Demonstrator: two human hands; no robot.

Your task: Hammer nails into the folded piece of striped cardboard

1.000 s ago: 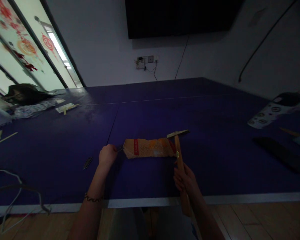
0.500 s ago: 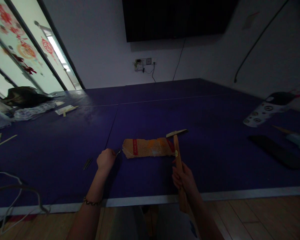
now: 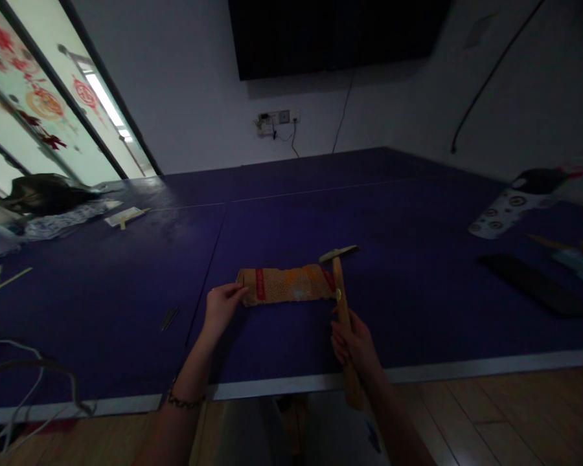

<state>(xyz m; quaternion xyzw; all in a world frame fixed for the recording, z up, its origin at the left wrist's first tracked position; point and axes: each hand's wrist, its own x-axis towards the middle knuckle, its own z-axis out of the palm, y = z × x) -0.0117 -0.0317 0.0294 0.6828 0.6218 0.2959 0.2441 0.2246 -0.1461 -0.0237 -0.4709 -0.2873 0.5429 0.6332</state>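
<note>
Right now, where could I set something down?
Bare tabletop lies between the brown package and wall, and between the hammer and black slab. Crowded: the package's ends, by left hand and right hand, and around the far-left dark bundle.

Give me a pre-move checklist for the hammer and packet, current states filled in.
1. Right hand gripping the hammer by its handle: ok.
2. Left hand away from the hammer head: ok, it is at the packet's opposite end.
3. Brown packet on the table: ok.
4. Left fingers pinching something small: cannot tell.
5. Thin metal pieces apart from both hands: ok, lying left of the left hand.
6. Bright light on the work: not ok, scene looks dim.
</note>
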